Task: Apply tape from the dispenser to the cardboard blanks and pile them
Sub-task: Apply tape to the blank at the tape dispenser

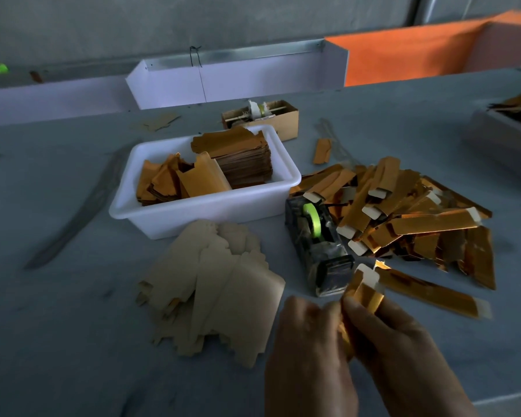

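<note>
- Looking down at the lower right of the frame, I see both hands close together, holding one folded gold blank [364, 288] between them.
- My left hand [309, 353] has its fingers curled on the near end of that blank. My right hand [399, 341] pinches its side, with the thumb on top.
- The blank's long side runs from the hands up and a little to the right. Its white flap end points away from me, toward the tape dispenser [316, 242].
- This is the thing my next move turns on: the dispenser sits just above the hands and a bit to the left, with its cutting end facing them. Its long side runs from the upper middle down to the hands. The blank's far tip is almost at that end.
- The green tape roll [312, 219] sits in the middle of the dispenser.
- I think the left hand is a bit nearer the cutter, but the picture is dark and blurry here, so I am not sure.
- The pile of finished gold pieces [403, 212] lies to the right of the dispenser, above the right hand. That hand is nearer to it.
- Plain flat blanks [220, 293] lie spread out to the left of the hands. A white tub [199, 212] with more gold ones sits above them.
</note>
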{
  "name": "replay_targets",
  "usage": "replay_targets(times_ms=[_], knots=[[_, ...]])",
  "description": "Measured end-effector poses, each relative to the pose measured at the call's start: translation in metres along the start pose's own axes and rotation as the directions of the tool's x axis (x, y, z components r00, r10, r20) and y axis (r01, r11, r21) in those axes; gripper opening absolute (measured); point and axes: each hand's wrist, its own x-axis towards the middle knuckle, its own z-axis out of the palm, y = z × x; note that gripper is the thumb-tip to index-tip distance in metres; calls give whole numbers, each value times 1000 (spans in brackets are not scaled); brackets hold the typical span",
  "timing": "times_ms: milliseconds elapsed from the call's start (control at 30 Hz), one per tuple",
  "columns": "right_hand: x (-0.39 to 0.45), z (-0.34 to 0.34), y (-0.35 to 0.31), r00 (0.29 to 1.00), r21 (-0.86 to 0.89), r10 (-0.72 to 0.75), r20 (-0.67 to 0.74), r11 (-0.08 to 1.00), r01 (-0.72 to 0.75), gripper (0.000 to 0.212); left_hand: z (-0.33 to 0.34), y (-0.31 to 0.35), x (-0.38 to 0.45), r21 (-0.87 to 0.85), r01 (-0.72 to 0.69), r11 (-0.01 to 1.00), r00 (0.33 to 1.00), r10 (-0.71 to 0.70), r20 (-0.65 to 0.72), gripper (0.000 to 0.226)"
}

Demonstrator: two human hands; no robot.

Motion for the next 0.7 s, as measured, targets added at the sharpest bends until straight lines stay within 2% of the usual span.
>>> replay_targets(times_ms=[100,200,267,333,400,433,500,600,700], knots=[[2,-1,0,1000,24,-5,19,1000,4,20,-8,-8,7,-266,244,933,968,-253,0,8],[3,4,-3,998,-63,-19,52,998,23,24,-12,-19,12,-329,314,890,949,-308,73,11],[3,7,-11,990,-214,-135,47,966,142,29,-17,-21,17,-414,321,852,943,-328,56,7],[7,5,-22,932,-469,-362,34,817,335,27,-19,-26,22,-579,333,745,914,-405,5,3],[18,0,-37,873,-633,-486,25,668,391,13,-27,-31,29,-744,332,580,867,-498,-2,7],[26,-2,-43,872,-673,-486,59,626,394,8,-31,-33,32,-810,326,487,848,-530,22,9],[41,0,-50,900,-737,-408,155,559,380,18,-38,-36,36,-880,320,351,835,-544,87,7],[56,2,-48,943,-740,-277,183,592,318,19,-37,-35,37,-892,340,297,837,-529,142,7],[62,3,-39,957,-734,-247,150,621,275,17,-30,-35,34,-883,384,270,822,-536,193,15]])
